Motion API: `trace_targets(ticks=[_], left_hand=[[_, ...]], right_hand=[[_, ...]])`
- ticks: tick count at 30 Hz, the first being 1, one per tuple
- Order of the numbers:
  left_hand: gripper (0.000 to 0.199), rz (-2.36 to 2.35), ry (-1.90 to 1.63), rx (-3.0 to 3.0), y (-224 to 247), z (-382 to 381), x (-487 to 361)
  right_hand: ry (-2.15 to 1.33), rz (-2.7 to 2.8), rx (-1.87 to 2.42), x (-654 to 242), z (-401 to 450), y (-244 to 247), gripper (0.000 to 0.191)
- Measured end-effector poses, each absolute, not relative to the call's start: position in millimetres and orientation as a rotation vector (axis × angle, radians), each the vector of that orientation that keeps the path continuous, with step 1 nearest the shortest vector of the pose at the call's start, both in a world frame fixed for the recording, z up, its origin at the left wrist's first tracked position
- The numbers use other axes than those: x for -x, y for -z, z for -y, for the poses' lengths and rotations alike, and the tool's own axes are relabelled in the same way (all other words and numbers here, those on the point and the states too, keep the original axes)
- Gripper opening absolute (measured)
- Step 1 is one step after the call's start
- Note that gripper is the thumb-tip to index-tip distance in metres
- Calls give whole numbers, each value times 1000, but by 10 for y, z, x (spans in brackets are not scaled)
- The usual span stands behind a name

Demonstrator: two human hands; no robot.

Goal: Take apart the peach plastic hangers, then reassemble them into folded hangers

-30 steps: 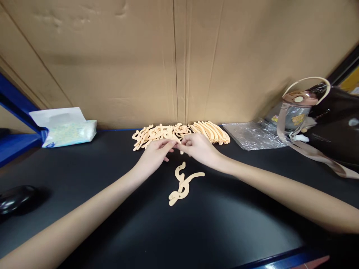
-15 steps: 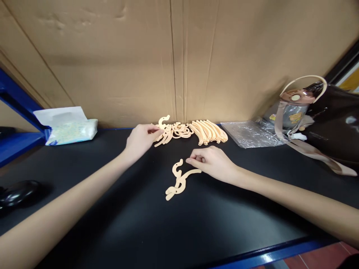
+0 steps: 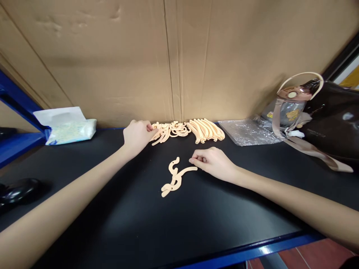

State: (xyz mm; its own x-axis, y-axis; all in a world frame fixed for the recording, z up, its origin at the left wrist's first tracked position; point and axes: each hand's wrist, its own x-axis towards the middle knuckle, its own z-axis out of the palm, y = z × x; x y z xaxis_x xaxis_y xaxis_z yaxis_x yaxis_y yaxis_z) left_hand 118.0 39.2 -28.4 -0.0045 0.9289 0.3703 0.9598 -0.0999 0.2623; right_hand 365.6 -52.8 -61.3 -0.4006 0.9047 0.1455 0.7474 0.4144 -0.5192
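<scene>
Head view: pale, curved pieces (image 3: 178,182) with small holes are seen overlapped on the black table (image 3: 126,216), before a similar heap (image 3: 165,132). The left hand (image 3: 137,137) is narrowed at the heap's left edge; grip cannot be told. The right hand (image 3: 214,162) is curled closed beside the pieces.

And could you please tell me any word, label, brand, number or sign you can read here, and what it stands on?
No text is legible.
Dark bag: a faint line that looks like lettering, too small to read.
White packet: pale print and a blue patch, too blurred to read.
Bottle: cartoon pictures, no readable words.
Piled pale pieces: no lettering visible.
</scene>
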Motion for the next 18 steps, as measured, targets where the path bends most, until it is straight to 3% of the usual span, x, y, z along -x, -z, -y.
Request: trace_targets(ticks=[7, 11, 18], left_hand=[[28, 1738, 730, 2491, 360, 206, -1345], [47, 1610, 643, 2760, 564, 619, -1302], [60, 1248, 410, 3121, 697, 715, -1199]], right_hand=[[-530, 2371, 1295, -3694, 500, 617, 21], [-470, 2439, 1265, -3687, 508, 630, 17], [-326, 2510, 1193, -3676, 572, 654, 13]])
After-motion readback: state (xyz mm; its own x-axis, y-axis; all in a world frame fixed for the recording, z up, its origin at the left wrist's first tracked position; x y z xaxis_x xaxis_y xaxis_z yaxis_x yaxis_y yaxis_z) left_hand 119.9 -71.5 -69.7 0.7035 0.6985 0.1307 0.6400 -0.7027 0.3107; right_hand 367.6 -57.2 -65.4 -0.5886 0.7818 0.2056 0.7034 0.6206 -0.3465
